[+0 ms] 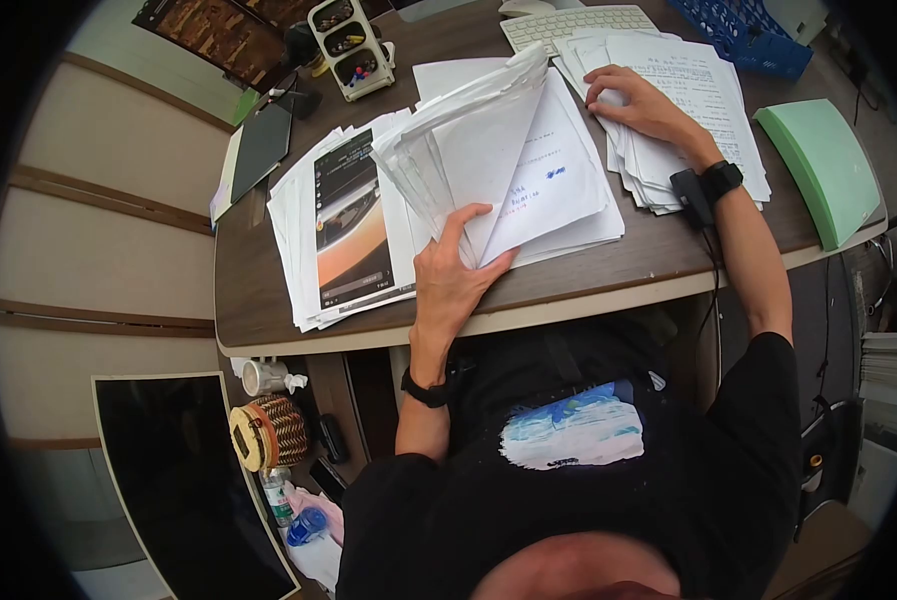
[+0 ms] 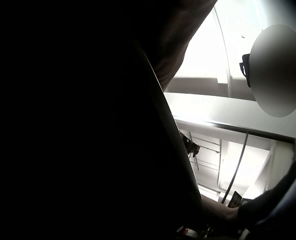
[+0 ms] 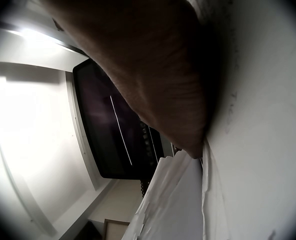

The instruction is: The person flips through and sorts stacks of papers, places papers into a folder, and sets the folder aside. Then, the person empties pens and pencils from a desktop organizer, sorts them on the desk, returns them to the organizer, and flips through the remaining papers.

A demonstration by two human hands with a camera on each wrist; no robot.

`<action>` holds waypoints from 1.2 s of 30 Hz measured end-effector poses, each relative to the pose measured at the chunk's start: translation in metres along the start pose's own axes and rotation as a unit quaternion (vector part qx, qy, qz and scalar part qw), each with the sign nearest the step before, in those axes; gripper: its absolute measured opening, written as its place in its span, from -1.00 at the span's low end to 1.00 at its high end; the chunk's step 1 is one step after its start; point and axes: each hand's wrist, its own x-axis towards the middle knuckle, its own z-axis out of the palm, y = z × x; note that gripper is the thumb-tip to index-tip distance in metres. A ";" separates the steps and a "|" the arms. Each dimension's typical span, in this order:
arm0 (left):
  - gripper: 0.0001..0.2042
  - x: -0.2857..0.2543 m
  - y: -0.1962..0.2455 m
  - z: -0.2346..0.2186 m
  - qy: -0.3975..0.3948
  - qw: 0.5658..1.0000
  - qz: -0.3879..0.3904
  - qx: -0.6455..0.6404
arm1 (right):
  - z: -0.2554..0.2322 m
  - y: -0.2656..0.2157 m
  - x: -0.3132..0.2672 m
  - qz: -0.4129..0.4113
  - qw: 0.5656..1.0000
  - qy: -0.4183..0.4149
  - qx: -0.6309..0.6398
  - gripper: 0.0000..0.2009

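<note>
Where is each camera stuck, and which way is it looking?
Head: on the head, looking down at the desk, papers, left hand, right hand and black shirt.
Left wrist: there, facing up at the ceiling; some skin and a sleeve show, but much is black.
Right wrist: there, looking along the right hand towards a dark screen.
Shared: head and right wrist views both show the right hand and papers.

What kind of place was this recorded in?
Probably an office or study: a desk bears loose stacks of paper, a keyboard and a pen organiser, with a dark monitor nearby.
</note>
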 end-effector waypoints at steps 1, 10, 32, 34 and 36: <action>-0.44 0.000 0.000 0.001 0.006 1.000 0.004 0.006 | 0.002 -0.001 -0.001 0.002 1.000 -0.002 0.008 -0.82; -0.43 0.000 0.001 -0.001 -0.001 1.000 0.003 0.005 | 0.004 0.001 -0.002 0.005 1.000 0.007 0.005 -0.80; -0.41 0.000 0.008 -0.005 -0.026 0.998 -0.051 0.001 | 0.003 0.000 -0.001 0.000 1.000 0.009 -0.005 -0.81; -0.41 0.001 0.006 -0.004 -0.021 0.999 -0.043 -0.007 | 0.000 0.001 0.001 -0.003 1.000 0.008 -0.010 -0.81; -0.41 -0.001 0.006 -0.003 -0.021 0.999 -0.045 -0.014 | 0.003 0.000 -0.001 -0.002 1.000 -0.002 -0.008 -0.81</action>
